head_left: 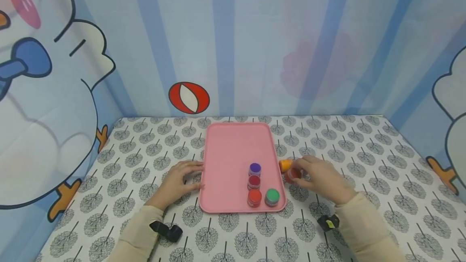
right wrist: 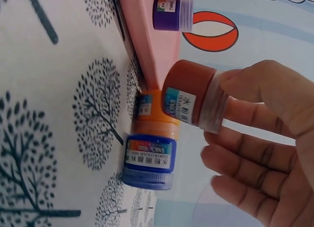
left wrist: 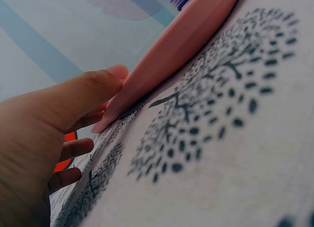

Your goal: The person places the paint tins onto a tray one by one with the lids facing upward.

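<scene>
My right hand (head_left: pixel 323 176) pinches a brown paint jar (right wrist: pixel 189 92) by its clear lid, with thumb and fingers. The jar is tilted and held off the cloth, just right of the pink tray (head_left: pixel 229 148). An orange paint jar (head_left: pixel 285 165) and a blue paint jar (right wrist: pixel 149 156) lie close below it; the blue one is hidden in the head view. My left hand (head_left: pixel 178 183) touches the tray's left rim with thumb and fingertips. Inside the tray stand a purple jar (head_left: pixel 255 169), a dark red jar (head_left: pixel 254 182), a red jar (head_left: pixel 254 198) and a green jar (head_left: pixel 272 197).
A white tablecloth (head_left: pixel 127 181) printed with grey trees covers the table. Behind its far edge hangs a blue striped curtain (head_left: pixel 255 51) with cartoon figures. Black straps with small mounts (head_left: pixel 166 231) sit at both wrists.
</scene>
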{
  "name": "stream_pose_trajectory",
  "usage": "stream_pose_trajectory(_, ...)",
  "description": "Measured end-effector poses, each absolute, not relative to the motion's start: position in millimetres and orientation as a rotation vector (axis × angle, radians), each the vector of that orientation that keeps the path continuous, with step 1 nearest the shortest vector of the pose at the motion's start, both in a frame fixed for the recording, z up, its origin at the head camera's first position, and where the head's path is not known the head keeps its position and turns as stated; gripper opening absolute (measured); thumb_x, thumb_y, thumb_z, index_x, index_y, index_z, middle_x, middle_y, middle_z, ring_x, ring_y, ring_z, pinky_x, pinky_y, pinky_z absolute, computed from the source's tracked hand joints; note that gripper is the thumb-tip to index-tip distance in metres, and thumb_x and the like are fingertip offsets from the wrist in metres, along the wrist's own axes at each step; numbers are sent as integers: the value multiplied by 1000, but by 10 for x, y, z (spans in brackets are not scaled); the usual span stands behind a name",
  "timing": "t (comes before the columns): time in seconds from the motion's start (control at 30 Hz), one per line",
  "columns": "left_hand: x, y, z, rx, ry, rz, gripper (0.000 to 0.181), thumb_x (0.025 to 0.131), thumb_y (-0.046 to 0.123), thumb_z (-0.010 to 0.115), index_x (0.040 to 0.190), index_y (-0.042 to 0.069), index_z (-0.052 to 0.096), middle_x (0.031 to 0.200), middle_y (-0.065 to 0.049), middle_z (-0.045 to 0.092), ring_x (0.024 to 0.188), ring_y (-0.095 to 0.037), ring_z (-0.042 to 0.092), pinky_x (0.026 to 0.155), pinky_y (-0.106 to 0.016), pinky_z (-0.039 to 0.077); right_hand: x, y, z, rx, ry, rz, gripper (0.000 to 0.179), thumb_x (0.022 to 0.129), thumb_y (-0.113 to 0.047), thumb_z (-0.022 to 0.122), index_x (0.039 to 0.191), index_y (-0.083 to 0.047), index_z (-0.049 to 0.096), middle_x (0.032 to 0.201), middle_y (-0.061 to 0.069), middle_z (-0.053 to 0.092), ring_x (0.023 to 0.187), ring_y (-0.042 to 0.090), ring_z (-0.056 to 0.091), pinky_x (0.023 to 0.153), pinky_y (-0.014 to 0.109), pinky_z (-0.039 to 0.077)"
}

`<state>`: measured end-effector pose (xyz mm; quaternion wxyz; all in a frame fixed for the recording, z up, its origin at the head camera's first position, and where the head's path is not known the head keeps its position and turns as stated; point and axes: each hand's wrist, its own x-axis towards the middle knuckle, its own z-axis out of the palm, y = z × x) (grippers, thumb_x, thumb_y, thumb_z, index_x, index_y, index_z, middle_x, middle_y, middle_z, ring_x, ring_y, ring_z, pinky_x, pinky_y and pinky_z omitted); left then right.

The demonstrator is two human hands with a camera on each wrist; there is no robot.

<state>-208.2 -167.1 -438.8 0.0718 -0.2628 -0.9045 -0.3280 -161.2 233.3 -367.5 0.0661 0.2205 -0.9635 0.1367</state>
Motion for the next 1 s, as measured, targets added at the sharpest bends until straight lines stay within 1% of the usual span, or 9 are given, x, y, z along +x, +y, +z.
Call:
stream_pose_trajectory(0.17,-2090,-1669,-4392,-794,-2713,-978,52,75,30,80,122,14,66,134,-6,60,128,-31,51,110,-57,34,-1623,2303,-3716,689,-2855,397,26,79,-22,76,102,-15,68,89,-7,63,83,12,62,76,31,57)
stream_pose_trajectory(0.27,-2096,-1671,-4397,-798,-2710,-978,51,75,30,80,122,14,66,134,-6,60,128,-31,50,110,-57,34,-1632,2279,-3736,689,-2843,388,27,80,-24,76,104,-14,68,91,-6,64,84,11,63,76,30,57)
stream_pose_trajectory(0.4,-2099,-1674,-4402,-794,-2718,-979,52,76,32,80,122,15,66,135,-5,60,129,-30,50,111,-57,33,-1635,2252,-3752,698,-2836,370,30,80,-26,76,106,-13,68,91,-5,64,83,10,62,74,28,57)
stream_pose_trajectory(0.57,-2100,-1676,-4410,-795,-2719,-980,52,76,32,80,122,16,65,135,-4,60,129,-30,50,111,-58,33,-1624,2223,-3759,729,-2810,366,31,80,-25,76,107,-12,68,89,-5,64,81,12,61,71,28,56)
stream_pose_trajectory(0.77,-2100,-1677,-4410,-809,-2698,-982,51,75,30,80,121,14,66,133,-5,61,127,-31,51,110,-58,34,-1636,2161,-3794,796,-2742,345,31,79,-23,77,106,-11,68,93,-2,67,83,11,63,73,29,57)
stream_pose_trajectory(1.0,-2091,-1677,-4403,-805,-2699,-985,50,75,30,80,120,14,66,134,-6,61,128,-31,51,110,-58,34,-1645,2104,-3837,834,-2713,349,33,78,-22,78,106,-9,68,95,0,66,84,12,63,75,29,58)
